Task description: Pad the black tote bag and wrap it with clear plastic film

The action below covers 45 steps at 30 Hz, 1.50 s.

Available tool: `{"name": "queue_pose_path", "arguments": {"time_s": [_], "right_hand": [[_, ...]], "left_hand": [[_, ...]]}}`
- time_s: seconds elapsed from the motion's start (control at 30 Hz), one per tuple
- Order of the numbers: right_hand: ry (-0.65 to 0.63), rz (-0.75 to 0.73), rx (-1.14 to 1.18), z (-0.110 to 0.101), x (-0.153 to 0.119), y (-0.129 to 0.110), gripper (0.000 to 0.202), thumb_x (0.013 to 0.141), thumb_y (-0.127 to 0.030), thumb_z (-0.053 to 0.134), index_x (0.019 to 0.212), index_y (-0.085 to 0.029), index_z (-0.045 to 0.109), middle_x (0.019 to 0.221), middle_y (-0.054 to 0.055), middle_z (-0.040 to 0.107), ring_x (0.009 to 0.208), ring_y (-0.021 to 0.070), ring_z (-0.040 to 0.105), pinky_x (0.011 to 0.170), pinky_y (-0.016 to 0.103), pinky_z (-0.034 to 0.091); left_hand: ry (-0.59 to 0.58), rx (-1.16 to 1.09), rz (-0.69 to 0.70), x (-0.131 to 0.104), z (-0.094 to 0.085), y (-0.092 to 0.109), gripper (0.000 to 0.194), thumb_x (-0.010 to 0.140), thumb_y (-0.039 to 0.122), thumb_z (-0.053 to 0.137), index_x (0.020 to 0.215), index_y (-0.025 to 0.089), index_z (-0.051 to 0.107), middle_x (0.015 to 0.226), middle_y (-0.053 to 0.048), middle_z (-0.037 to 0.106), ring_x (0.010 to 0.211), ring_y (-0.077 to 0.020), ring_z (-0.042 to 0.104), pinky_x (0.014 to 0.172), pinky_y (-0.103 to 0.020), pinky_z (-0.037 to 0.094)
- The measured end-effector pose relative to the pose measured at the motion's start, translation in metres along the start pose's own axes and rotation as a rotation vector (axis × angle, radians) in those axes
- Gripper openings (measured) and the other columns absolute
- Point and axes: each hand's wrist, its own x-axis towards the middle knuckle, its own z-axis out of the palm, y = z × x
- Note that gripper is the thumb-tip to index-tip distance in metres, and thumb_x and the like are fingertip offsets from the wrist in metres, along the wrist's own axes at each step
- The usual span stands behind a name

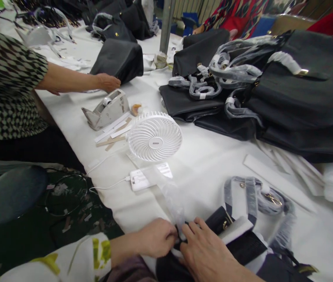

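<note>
Beneath the right hand (206, 248) lies a black bag (247, 247).

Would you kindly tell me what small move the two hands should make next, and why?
Perhaps draw the clear plastic in toward the black material with the right hand while the left hand steadies it: both hands meet at the plastic's lower end, and its upper part trails off loosely toward the white power bank.
</note>
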Motion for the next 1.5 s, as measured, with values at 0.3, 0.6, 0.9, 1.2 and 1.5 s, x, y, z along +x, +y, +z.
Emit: {"name": "queue_pose_path", "arguments": {"time_s": [0.3, 0.6, 0.9, 1.2, 1.5], "right_hand": [[-0.026, 0.017, 0.098, -0.004, -0.008, 0.003, 0.019, 0.083, -0.028, 0.051, 0.08, -0.016, 0.065, 0.088, 0.011, 0.064, 0.092, 0.0279, 0.057, 0.084, 0.046, 0.042], [0.227, 0.122, 0.007, -0.03, -0.024, 0.059, 0.024, 0.085, -0.045, 0.059, 0.092, -0.022, 0.057, 0.106, 0.006, 0.062, 0.106, 0.0271, 0.053, 0.103, 0.053, 0.022], [0.218, 0.124, 0.107, -0.006, -0.014, 0.06, 0.012, 0.091, -0.025, 0.049, 0.082, -0.021, 0.054, 0.081, 0.001, 0.059, 0.077, 0.0191, 0.049, 0.073, 0.036, 0.029], [0.5, 0.211, 0.181, 0.034, 0.013, 0.053, 0.024, 0.094, -0.019, 0.036, 0.076, -0.019, 0.053, 0.078, 0.002, 0.056, 0.076, 0.0171, 0.047, 0.091, 0.04, 0.035], [0.941, 0.466, 0.073, 0.051, -0.047, 0.032, 0.042, 0.09, -0.012, 0.042, 0.132, -0.012, 0.043, 0.132, 0.013, 0.056, 0.131, 0.0235, 0.042, 0.107, 0.046, 0.042]], "left_hand": [[0.274, 0.062, 0.032, -0.028, 0.04, -0.008, 0.007, 0.081, 0.025, 0.059, 0.082, 0.018, 0.061, 0.086, -0.003, 0.058, 0.084, -0.0192, 0.054, 0.074, -0.029, 0.04], [0.299, 0.103, 0.063, -0.018, 0.036, -0.018, 0.021, 0.089, 0.031, 0.046, 0.072, 0.019, 0.05, 0.078, -0.002, 0.058, 0.077, -0.0174, 0.053, 0.068, -0.028, 0.036], [0.249, 0.072, 0.179, -0.013, 0.029, -0.025, 0.016, 0.084, 0.027, 0.047, 0.071, 0.02, 0.048, 0.075, -0.002, 0.058, 0.075, -0.0167, 0.052, 0.068, -0.027, 0.036], [0.411, 0.271, 0.144, -0.017, 0.052, -0.031, 0.04, 0.089, 0.039, 0.054, 0.125, 0.022, 0.051, 0.121, -0.012, 0.061, 0.112, -0.0258, 0.057, 0.096, -0.035, 0.047], [0.953, 0.594, 0.467, 0.013, 0.092, -0.052, 0.027, 0.097, 0.035, 0.043, 0.113, 0.019, 0.058, 0.097, -0.009, 0.071, 0.087, -0.0192, 0.069, 0.077, -0.029, 0.058]]}}
